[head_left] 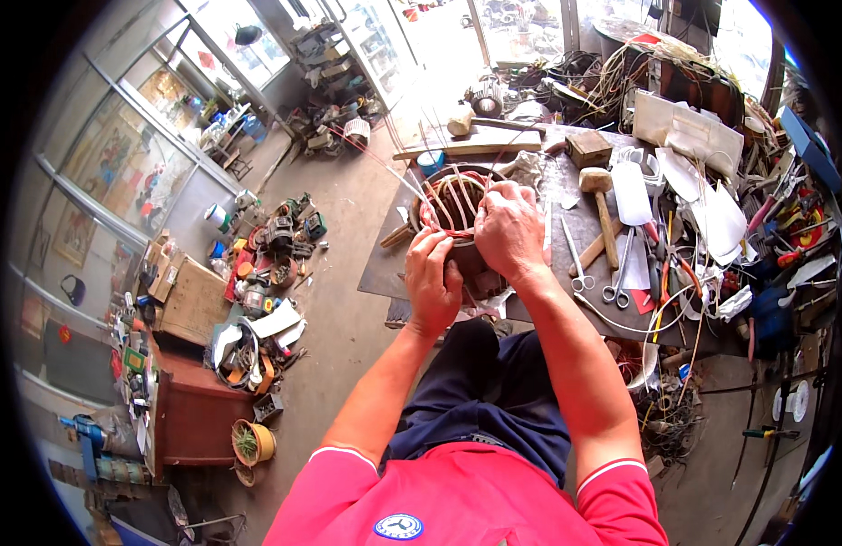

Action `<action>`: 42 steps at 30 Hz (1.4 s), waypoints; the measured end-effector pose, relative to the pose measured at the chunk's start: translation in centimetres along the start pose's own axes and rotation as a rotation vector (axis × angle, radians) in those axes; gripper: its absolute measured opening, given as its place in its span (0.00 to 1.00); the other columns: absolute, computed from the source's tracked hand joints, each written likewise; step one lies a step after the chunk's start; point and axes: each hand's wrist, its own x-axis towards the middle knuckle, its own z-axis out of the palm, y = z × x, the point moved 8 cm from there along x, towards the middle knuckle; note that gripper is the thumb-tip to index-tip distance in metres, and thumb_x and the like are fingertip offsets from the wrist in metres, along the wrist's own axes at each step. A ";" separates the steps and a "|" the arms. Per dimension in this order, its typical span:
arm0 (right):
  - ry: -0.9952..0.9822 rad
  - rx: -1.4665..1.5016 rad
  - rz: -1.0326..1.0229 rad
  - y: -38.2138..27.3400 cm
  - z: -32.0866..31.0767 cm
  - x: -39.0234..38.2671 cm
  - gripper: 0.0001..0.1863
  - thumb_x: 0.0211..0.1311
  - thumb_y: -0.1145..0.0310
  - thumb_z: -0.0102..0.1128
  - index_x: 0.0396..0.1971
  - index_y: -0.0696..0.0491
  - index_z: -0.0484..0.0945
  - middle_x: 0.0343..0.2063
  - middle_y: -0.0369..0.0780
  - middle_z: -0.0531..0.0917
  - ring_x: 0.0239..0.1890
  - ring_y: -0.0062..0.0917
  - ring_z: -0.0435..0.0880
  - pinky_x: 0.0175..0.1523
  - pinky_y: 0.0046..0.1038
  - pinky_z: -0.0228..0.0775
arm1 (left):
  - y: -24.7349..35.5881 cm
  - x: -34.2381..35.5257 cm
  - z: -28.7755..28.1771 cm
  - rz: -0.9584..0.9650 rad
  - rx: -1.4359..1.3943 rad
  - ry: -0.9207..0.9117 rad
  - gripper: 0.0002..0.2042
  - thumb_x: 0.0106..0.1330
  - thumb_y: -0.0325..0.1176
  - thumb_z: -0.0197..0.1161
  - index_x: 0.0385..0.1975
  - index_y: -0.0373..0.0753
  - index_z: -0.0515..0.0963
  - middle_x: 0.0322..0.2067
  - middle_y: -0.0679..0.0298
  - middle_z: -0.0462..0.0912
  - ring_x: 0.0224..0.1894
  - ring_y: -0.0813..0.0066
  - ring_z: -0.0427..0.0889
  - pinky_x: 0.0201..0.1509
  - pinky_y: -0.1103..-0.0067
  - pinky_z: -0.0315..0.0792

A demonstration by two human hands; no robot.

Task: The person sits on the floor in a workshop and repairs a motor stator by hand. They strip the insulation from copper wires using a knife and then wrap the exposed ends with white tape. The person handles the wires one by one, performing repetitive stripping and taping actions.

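One round, open-topped winding of reddish wire (427,215) on the dark flat bench (382,273), near its left end.
Left hand (430,287) curled at the near-left rim, right hand (514,227) bunched at the right rim, probably to steady from both sides; cannot tell whether closed on wire, fingertips partly hidden. Wooden mallet (605,218) and steel scissors (627,257) laid rightward, presumably for easy reach. Winding thickly bundled around the rim, loose ends splaying outward.

Left of my left hand (430,278) I see a potted plant (253,442), a reddish-brown cabinet (202,414) and, beyond, a blue bottle (254,128).
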 end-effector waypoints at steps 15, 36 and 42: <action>0.023 0.136 0.028 0.3 -0.6 -0.4 0.11 0.57 0.68 0.71 0.39 0.54 0.83 0.49 0.40 0.84 0.54 0.40 0.79 0.58 0.40 0.72 | -0.2 -0.2 0.1 0.047 0.051 0.057 0.17 0.63 0.24 0.59 0.52 0.31 0.77 0.54 0.48 0.79 0.61 0.42 0.78 0.66 0.54 0.71; -0.023 0.148 0.351 2.7 0.1 -0.3 0.06 0.63 0.79 0.64 0.39 0.59 0.83 0.47 0.42 0.86 0.48 0.27 0.84 0.52 0.27 0.75 | -2.4 -0.5 -0.7 -0.042 -0.261 -0.017 0.14 0.64 0.30 0.64 0.49 0.40 0.82 0.53 0.58 0.83 0.60 0.57 0.80 0.66 0.63 0.72; -0.104 0.042 0.250 0.8 0.1 0.1 0.04 0.64 0.76 0.65 0.36 0.60 0.84 0.49 0.42 0.85 0.50 0.28 0.84 0.52 0.28 0.75 | -2.4 -0.5 -0.6 -0.036 -0.259 -0.043 0.14 0.64 0.30 0.64 0.50 0.42 0.83 0.54 0.59 0.83 0.61 0.58 0.80 0.67 0.64 0.70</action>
